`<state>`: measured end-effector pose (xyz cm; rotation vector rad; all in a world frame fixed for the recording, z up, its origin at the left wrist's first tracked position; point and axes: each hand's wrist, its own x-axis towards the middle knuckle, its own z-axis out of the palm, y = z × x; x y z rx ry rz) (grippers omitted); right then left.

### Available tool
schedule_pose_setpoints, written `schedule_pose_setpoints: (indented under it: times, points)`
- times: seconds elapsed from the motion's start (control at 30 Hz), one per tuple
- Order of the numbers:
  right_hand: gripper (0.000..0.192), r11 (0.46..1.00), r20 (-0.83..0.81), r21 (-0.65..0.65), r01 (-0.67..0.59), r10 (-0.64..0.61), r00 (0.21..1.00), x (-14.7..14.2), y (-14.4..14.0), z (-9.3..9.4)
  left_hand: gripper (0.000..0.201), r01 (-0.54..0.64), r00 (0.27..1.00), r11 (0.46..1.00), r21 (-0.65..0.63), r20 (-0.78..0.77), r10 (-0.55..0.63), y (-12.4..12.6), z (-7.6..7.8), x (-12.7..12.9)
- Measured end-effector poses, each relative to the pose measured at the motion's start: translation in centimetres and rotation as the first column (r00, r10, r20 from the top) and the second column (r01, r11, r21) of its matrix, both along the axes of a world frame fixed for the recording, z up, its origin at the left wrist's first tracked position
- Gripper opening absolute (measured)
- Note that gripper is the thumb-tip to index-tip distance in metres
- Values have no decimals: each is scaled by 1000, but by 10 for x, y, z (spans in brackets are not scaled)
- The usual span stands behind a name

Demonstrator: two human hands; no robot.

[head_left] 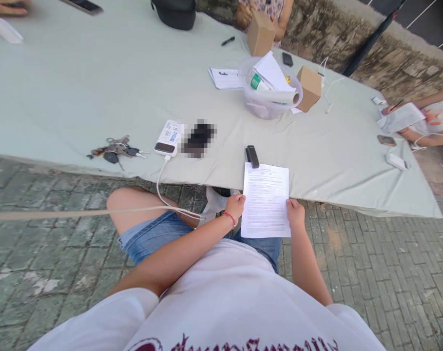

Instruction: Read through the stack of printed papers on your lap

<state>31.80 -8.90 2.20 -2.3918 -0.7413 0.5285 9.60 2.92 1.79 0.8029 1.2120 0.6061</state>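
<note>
I hold a printed white sheet of paper (265,200) over my lap at the near edge of the table. My left hand (236,205) grips its left edge and my right hand (295,213) grips its right edge. The top of the sheet rests on the pale green tablecloth (97,87). A black stapler (252,156) lies on the table, touching the sheet's top left corner. A red string circles my left wrist.
A white power bank (167,138) with a cable, a bunch of keys (116,150) and a blurred dark object (199,138) lie to the left. A clear bowl (269,90) of papers, two cardboard boxes (309,87), phones and a pen lie farther back. Other people's hands rest at the table's far and right edges.
</note>
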Motion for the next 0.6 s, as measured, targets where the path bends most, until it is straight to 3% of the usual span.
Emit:
schedule_pose_setpoints:
  times: [0.23,0.43,0.6]
  points:
    - [40,974,-383,152,167,-98,918,-2,-4,-7,21,68,998,995,68,-21,-67,-1,-5,-2]
    - [41,968,-406,193,159,-69,911,-1,-4,1,21,32,997,999,8,66,-33,-2,-10,-2]
    - [43,973,-415,193,124,-34,909,6,-6,-6,22,45,978,997,-63,204,-31,-3,-13,1]
